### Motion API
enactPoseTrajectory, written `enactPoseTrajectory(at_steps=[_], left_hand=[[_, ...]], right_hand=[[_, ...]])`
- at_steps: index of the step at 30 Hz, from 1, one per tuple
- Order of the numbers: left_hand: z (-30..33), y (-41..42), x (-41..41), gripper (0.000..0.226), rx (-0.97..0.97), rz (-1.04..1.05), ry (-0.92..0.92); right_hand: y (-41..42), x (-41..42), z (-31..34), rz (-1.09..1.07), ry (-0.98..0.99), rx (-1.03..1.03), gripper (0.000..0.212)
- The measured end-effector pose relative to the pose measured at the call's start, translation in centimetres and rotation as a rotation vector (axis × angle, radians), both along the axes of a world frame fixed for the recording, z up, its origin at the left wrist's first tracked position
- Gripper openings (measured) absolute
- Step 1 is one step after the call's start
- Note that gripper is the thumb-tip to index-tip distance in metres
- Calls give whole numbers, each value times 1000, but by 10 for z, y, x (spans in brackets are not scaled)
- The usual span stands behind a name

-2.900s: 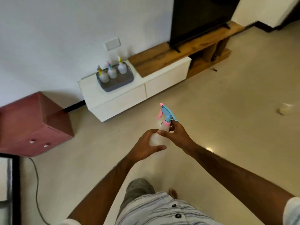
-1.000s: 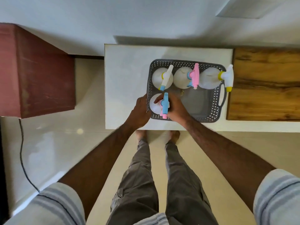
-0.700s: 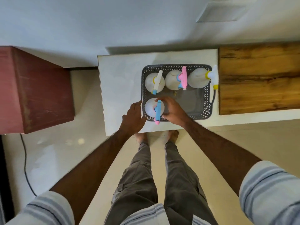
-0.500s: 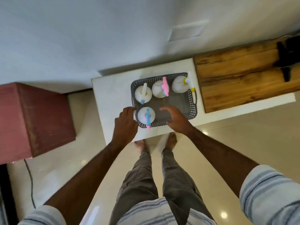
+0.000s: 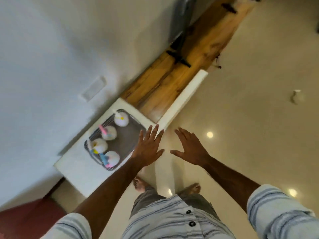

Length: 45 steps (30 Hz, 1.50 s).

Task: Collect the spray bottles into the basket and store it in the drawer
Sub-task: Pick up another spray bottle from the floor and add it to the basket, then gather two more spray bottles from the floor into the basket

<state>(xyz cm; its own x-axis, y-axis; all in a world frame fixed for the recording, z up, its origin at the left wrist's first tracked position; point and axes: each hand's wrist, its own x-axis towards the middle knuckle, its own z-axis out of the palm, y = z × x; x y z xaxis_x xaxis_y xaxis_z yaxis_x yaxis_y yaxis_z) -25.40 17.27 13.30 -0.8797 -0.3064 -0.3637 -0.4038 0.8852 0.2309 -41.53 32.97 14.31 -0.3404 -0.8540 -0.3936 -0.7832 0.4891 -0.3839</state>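
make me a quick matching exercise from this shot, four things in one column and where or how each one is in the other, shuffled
Column one
1. grey basket
2. left hand
3. right hand
4. small white object

Column two
A. on the floor, far right
B. open and empty, over the floor
C. on the white cabinet top, holding four bottles
D. open and empty, over the basket's near edge

Pairs: 1-C, 2-D, 3-B, 4-A
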Motion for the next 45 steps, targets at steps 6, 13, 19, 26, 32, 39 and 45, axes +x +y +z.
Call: enactPoseTrajectory(at_steps=[6,13,19,26,32,39,45], left_hand=[[23,125,-153,83,-124,-369,1],[38,266,-318,80,-161,-688,18],[33,366,-440,79,-128,-910,54],[19,489,-579,78,-63,-1156,45],[24,596,-682,77,-60,-1405,58],[12,730,-771,76,-50,-1605,46],[-12,844,-830,75,-47,-1614,-5]], right_hand=[[179,-109,17,-290,59,2,97],[359,-206,31,-630,100,22,94],[460,-268,25,-910,95,15,89],[572,-342,17,-1209,89,64,86],[660,-390,19,-1448,64,137,83],[764,-436,5,-1668,10,120,81],[874,-480,-35,-1760,-69,95,79]])
